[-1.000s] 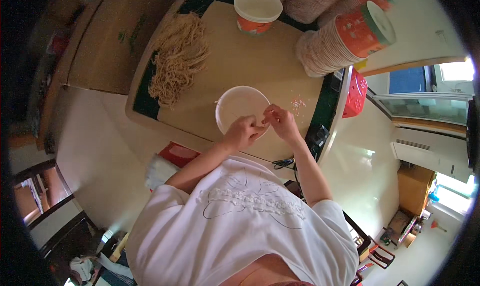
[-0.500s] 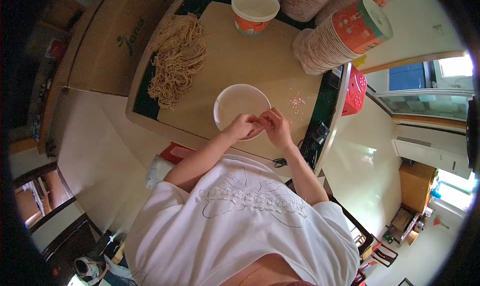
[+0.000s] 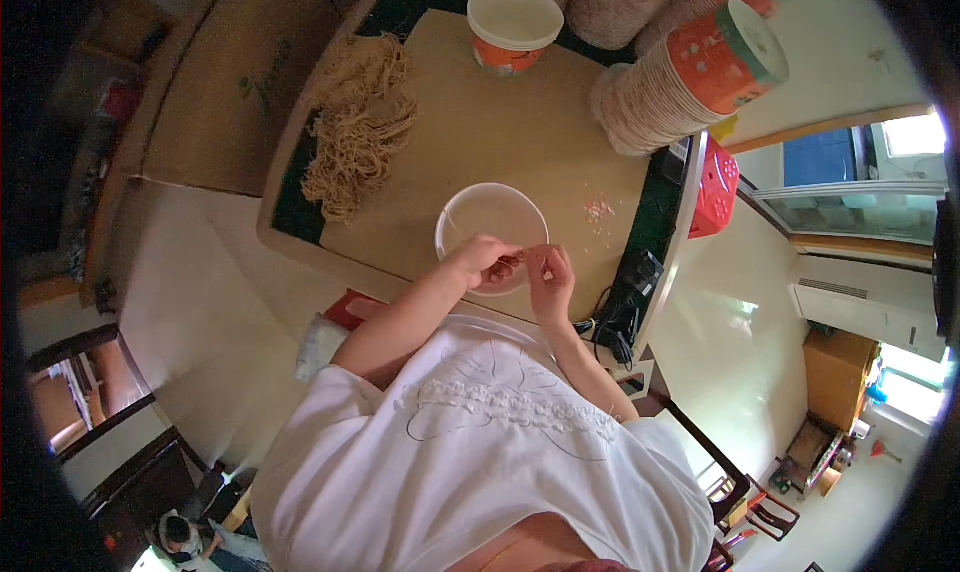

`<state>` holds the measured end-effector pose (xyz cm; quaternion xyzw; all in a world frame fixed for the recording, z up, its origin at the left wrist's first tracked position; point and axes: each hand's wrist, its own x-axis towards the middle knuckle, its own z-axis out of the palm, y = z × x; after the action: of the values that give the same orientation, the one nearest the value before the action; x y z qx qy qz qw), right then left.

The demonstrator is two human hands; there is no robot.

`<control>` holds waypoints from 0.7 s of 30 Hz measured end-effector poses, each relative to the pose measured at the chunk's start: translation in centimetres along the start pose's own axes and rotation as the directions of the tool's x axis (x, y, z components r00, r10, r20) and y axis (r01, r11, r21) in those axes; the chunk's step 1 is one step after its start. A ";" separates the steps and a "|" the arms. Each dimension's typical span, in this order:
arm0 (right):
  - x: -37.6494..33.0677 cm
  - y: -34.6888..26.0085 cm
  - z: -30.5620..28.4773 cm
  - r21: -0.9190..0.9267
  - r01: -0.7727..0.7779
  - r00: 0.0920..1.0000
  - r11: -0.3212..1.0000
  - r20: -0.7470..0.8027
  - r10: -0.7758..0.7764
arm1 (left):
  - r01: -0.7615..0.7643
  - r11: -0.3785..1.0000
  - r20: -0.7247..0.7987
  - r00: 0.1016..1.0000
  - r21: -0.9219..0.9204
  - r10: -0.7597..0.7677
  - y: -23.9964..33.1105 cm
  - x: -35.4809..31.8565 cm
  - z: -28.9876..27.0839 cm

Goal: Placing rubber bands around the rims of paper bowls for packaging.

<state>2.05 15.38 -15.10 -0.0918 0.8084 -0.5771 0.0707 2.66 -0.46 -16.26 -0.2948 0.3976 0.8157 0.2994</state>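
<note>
A white round paper tub (image 3: 510, 200) stands in front of me on the cardboard sheet, its mouth facing up. Over its near rim my left hand (image 3: 485, 261) is closed in a pinch. A thin pale string (image 3: 452, 224) runs from the tub's left rim down to these fingers. My right hand (image 3: 550, 280) is pinched too, with its fingertips meeting those of the left. What lies between the right fingertips is too small to make out. Small pink and white bits (image 3: 598, 210) lie scattered right of the tub.
A heap of tan strings (image 3: 355, 137) covers the sheet's left side. White-and-orange tubs (image 3: 515, 17) stand at the back, beside a leaning stack of similar tubs (image 3: 670, 77). Black cables (image 3: 622, 324) lie by the right table edge, near a red basket (image 3: 713, 187).
My right hand has turned more upright and its fingertips have shifted slightly. The pale string now shows inside the tub at its left. The whole view has shifted a little.
</note>
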 end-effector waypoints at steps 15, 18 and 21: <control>0.3 -1.6 -1.3 -0.035 0.172 0.979 0.984 0.117 -0.167 | -0.097 0.982 -0.047 0.993 0.163 0.106 -0.3 -0.5 -0.3; 0.5 -2.7 -1.8 -0.163 -0.097 0.989 0.982 0.096 0.114 | -0.162 0.956 -0.080 0.979 0.243 0.187 -0.5 -0.6 -0.1; 0.8 -0.5 -1.9 -0.134 0.018 0.992 0.991 0.129 -0.001 | -0.198 0.935 -0.062 0.972 0.294 0.226 -0.8 -0.5 -0.1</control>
<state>0.87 16.77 -14.05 -0.1373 0.8389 -0.5142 0.1137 3.61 -0.29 -16.31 -0.2420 0.5544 0.7624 0.2299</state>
